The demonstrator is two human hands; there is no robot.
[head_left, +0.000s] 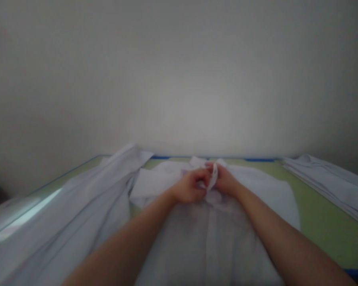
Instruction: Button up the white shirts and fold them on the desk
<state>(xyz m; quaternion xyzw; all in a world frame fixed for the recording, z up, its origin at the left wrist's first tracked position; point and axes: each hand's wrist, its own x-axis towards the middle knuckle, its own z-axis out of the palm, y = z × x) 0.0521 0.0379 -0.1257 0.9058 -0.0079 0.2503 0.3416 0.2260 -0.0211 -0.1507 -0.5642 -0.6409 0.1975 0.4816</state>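
Note:
A white shirt (193,246) lies spread in front of me, its collar end away from me and its front strip running down the middle. My left hand (193,186) is closed on the shirt's front edge near the collar, thumb and fingers pinched together. Right beside it, my right hand (223,180) is closed on the same edge, and a narrow strip of the cloth stands up between the two hands. The fingertips of my right hand are partly hidden behind the cloth. Blur hides any button there.
The shirt lies on a green table (325,238) with blue edging. More white garments (86,202) are heaped along the left side. At the far right rests a stack of folded white garments (334,178). A plain pale wall (197,79) stands behind the table.

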